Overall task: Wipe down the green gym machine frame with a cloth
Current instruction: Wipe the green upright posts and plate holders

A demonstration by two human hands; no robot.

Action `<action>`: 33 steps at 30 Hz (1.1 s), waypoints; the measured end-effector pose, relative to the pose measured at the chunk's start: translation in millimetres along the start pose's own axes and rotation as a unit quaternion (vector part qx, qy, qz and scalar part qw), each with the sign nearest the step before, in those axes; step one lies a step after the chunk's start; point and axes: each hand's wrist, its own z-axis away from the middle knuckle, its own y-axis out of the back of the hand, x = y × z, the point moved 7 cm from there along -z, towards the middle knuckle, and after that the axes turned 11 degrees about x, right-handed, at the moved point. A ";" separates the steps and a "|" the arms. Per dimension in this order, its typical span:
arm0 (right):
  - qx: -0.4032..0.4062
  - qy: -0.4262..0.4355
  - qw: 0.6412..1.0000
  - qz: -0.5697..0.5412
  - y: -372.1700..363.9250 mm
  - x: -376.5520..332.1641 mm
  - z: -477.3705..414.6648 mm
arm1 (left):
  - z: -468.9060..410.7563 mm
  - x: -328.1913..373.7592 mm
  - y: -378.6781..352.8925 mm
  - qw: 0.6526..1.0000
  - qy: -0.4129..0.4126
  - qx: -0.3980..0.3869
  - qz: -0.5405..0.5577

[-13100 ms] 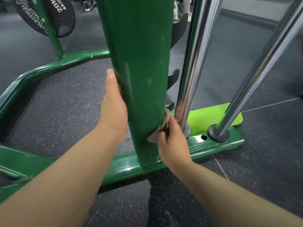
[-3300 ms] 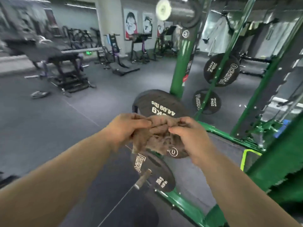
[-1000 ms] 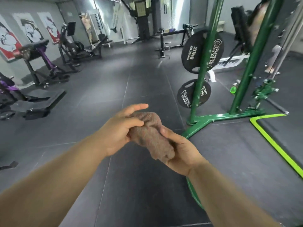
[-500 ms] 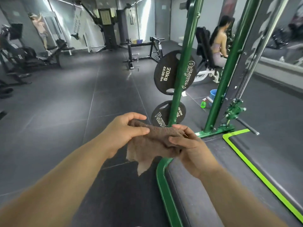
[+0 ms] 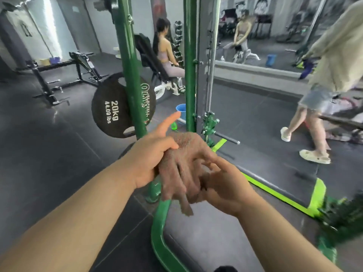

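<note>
hands (image 5: 151, 158) (image 5: 225, 187) both grip brown cloth (image 5: 180, 169).

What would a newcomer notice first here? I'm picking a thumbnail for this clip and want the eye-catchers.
First, the brown cloth bunched between the left hand and right hand at centre frame, the left forefinger sticking straight out. Behind them rises the green upright with a black 20kg weight plate hanging on it. At the right edge a passer-by in pale clogs walks along the mirror.
</note>
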 end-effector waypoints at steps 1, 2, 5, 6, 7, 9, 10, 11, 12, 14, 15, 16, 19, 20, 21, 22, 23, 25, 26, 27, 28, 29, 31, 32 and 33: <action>0.002 0.005 1.000 -0.012 4.2 -8.5 -9.3 | -16.4 -3.2 -8.5 1.000 0.001 -0.011 -0.007; 0.002 0.019 1.000 -0.012 6.5 -12.7 -16.4 | -22.3 -3.6 -10.9 1.000 0.008 -0.015 -0.002; 0.049 0.082 0.995 0.004 39.5 -49.1 -60.9 | -79.8 -20.8 -36.7 0.996 0.028 -0.083 -0.022; 0.056 0.112 0.992 0.006 49.8 -65.5 -74.9 | -100.5 -27.9 -39.1 0.994 0.027 -0.087 -0.062; 0.062 0.128 0.990 0.011 58.3 -82.9 -87.9 | -124.8 -37.6 -44.3 0.989 0.031 -0.091 -0.110; 0.095 0.158 0.982 0.046 82.6 -122.7 -119.4 | -175.3 -54.2 -62.6 0.976 0.053 -0.095 -0.186; 0.117 0.173 0.976 0.064 95.6 -140.9 -133.6 | -195.3 -61.2 -72.7 0.972 0.070 -0.104 -0.196; 0.140 0.178 0.972 0.070 113.8 -167.2 -155.6 | -226.3 -68.4 -92.6 0.972 0.084 -0.117 -0.187; 0.161 0.177 0.968 0.078 129.8 -187.6 -174.4 | -251.0 -72.2 -106.7 0.975 0.093 -0.114 -0.169; 0.157 0.150 0.970 0.106 158.8 -232.8 -220.9 | -316.7 -78.8 -138.2 0.987 0.101 -0.070 -0.102; 0.146 0.116 0.977 0.107 167.6 -247.0 -236.2 | -343.1 -83.0 -150.8 0.990 0.110 -0.044 -0.080; 0.132 0.091 0.981 0.105 173.7 -256.0 -246.4 | -357.8 -82.5 -159.5 0.992 0.114 -0.028 -0.053; 0.134 0.039 0.988 0.073 195.1 -291.2 -284.3 | -407.6 -76.9 -192.4 0.993 0.112 -0.046 -0.013; 0.150 0.039 0.986 0.062 204.2 -309.5 -299.2 | -426.8 -71.1 -203.4 0.992 0.110 -0.055 -0.003; 0.173 0.045 0.982 0.055 211.3 -323.3 -308.8 | -440.2 -67.0 -209.0 0.992 0.109 -0.061 0.002; 0.188 0.054 0.980 0.040 219.7 -343.3 -325.4 | -464.4 -65.2 -216.6 0.992 0.105 -0.063 0.003; 0.207 0.069 0.975 0.033 225.7 -359.2 -334.0 | -480.5 -64.7 -221.7 0.993 0.099 -0.062 -0.014; 0.237 0.112 0.963 0.058 240.1 -392.6 -355.0 | -521.7 -69.5 -232.6 0.993 0.079 -0.057 -0.070; 0.251 0.138 0.953 0.098 250.0 -410.9 -367.4 | -542.5 -71.3 -241.8 0.992 0.073 -0.054 -0.088; 0.264 0.159 0.939 0.155 256.0 -429.2 -375.2 | -562.7 -73.3 -251.1 0.992 0.070 -0.052 -0.091; 0.272 0.184 0.920 0.214 262.8 -448.5 -386.0 | -585.2 -74.2 -262.8 0.994 0.064 -0.050 -0.080; 0.280 0.207 0.898 0.268 267.3 -466.0 -394.4 | -603.8 -73.1 -273.9 0.995 0.056 -0.050 -0.066; 0.315 0.228 0.864 0.320 290.0 -497.5 -413.8 | -645.9 -71.8 -310.1 0.994 0.048 -0.088 -0.043; 0.327 0.220 0.858 0.330 302.5 -509.2 -423.5 | -665.0 -70.7 -331.5 0.991 0.045 -0.120 -0.028; 0.329 0.198 0.862 0.330 311.0 -515.2 -432.0 | -678.7 -68.6 -349.2 0.988 0.045 -0.144 -0.021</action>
